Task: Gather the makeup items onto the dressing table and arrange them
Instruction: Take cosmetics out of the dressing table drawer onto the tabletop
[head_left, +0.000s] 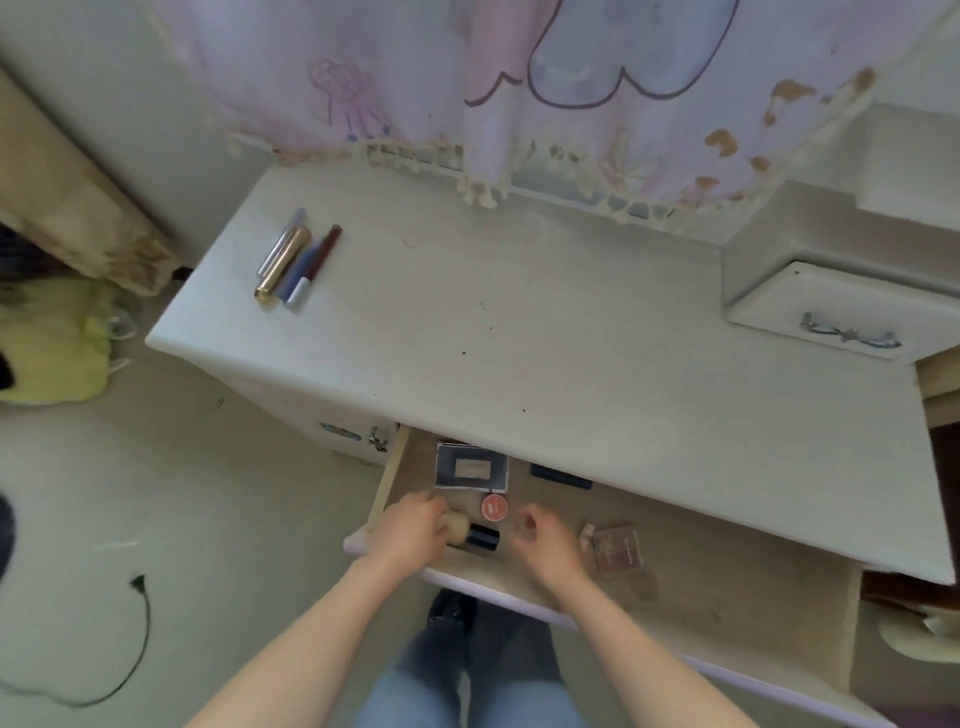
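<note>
**Both Hands Were Seen Inside the Open Drawer**

The drawer of the dressing table was pulled out toward the person. Both bare hands were held down in its left end.

The left hand was curled around the pale end of a small bottle with a black cap. The bottle was laid on its side on the drawer floor, and the fingers were closed on it. The right hand was held just to the right of the bottle, with its fingers bent loosely and a little apart. Nothing was seen held in it, though the view was a bit blurry there.

A round red compact was seen lying between the 2 hands, just behind the bottle. A flat box with a dark frame was lying farther back. A thin dark case was partly hidden under the table edge. A clear brown palette was lying to the right of the right hand, and a small pink thing was lying beside it, too blurry to name.

On the table top, 4 pen-shaped makeup sticks were laid side by side near the back left corner. A gold tube was seen among them. A small closed drawer box was set on the right side of the table. A pink curtain was hung behind it.
</note>
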